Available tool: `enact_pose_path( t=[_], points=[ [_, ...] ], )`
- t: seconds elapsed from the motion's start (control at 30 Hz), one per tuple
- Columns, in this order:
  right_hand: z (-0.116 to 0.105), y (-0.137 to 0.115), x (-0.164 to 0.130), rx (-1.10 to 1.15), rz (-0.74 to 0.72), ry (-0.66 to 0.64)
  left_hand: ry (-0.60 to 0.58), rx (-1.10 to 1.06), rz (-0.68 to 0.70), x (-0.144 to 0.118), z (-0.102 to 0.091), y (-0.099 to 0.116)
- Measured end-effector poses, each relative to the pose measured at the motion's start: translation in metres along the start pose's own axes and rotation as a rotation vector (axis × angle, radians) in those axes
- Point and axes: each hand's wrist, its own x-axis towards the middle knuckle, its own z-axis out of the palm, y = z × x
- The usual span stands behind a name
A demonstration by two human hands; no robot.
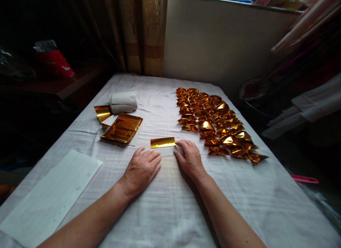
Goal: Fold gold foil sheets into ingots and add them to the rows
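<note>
Both hands flat on the white cloth (170,205): left hand (141,170) holds nothing, right hand (189,158) pins the gold foil strip's (162,142) edge. Folded gold pieces (215,122) lie just right; foil stack (122,128) further left.

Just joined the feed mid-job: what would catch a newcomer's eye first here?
The mass of folded gold foil pieces laid in rows on the right of the white cloth. Next, the gold foil strip at centre, with the left hand flat below it and the right hand at its right end.
</note>
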Motion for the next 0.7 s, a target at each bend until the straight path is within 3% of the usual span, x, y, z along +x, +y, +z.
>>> enact_pose_path(
  t=[0.2,0.5,0.7],
  points=[
    [-0.001,0.000,0.000,-0.007,-0.011,-0.006,0.030,0.017,-0.002,-0.009,-0.005,-0.006],
    [0.013,-0.027,-0.004,-0.153,0.012,0.048,0.026,-0.006,-0.035,-0.006,-0.007,-0.003],
    [0.005,-0.011,-0.003,-0.101,0.056,0.025,0.037,-0.006,-0.037,-0.006,-0.006,-0.007]
  ],
)
